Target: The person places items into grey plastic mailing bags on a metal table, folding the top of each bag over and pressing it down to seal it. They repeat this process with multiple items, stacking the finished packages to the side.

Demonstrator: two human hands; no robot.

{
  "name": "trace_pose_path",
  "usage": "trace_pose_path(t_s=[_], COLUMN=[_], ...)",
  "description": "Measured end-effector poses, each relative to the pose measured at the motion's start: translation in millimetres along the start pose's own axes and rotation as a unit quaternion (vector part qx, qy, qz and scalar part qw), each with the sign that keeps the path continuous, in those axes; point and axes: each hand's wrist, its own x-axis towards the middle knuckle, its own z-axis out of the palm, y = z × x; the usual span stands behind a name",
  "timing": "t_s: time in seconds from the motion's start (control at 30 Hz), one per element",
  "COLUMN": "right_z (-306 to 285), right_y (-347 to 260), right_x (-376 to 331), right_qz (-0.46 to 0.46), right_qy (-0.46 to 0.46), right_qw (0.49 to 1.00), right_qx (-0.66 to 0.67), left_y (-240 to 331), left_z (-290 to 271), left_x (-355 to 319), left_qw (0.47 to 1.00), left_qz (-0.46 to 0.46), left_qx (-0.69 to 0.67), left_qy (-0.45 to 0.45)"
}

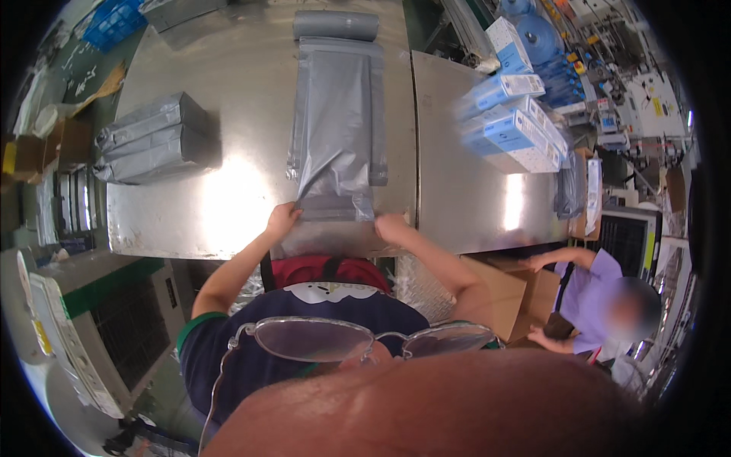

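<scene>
- At the middle of the metal desk [251, 91], the top bag [335, 114], made of gray plastic, lies flat with its long sides running away from the person; wider gray bags [378, 152] show beneath it on both sides.
- At the top bag's near left corner, the left hand [284, 219] pinches the plastic between thumb and fingers, and creases fan out from that pinch.
- At the top bag's near right corner, the right hand [392, 228] has its fingers curled in; I cannot tell whether it grips any plastic.
- Past the top bag's far end, a gray roll [335, 25] lies crosswise.
- To the left of the top bag, well apart, gray wrapped parcels [152, 141] sit side by side.
- To the right of the top bag, across a seam in the desk, blue and white boxes [518, 137] lie in a leaning heap.
- Right of the top bag and closer to the person, a co-worker [590, 305] in a lavender shirt has both hands at an open cardboard box [495, 293].
- Far off beyond the top bag, a blue crate [114, 23] is to its left and blue water jugs [537, 36] to its right.
- Nearer than the top bag, off to its left, stands a pale machine with a green stripe [114, 286].
</scene>
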Motion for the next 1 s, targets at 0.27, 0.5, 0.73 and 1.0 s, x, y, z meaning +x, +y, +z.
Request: trace_pose_path(t_s=[0.27, 0.5, 0.73, 1.0], right_z=[-92.6, -81.3, -34.0, -109.4], right_y=[-124.2, -160.2, -43.7, -137.8], right_x=[-4.3, 59.9, -107.6, 17.8], right_qz=[-0.074, -0.097, -0.057, -0.157], right_qy=[0.283, 0.362, 0.309, 0.469], right_qw=[0.870, 0.818, 0.941, 0.805], right_qx=[0.396, 0.436, 0.124, 0.328], left_y=[-12.5, -12.2, -45.6, -15.0], left_z=[-0.2, 1.0, 7.6, 0.4], left_x=[-30.9, -21.8, -28.2, -17.9], left_qw=[0.963, 0.917, 0.971, 0.915], left_qz=[-0.098, -0.072, 0.049, -0.060], left_qx=[-0.250, -0.388, -0.232, -0.381], left_qy=[-0.016, -0.057, -0.021, -0.121])
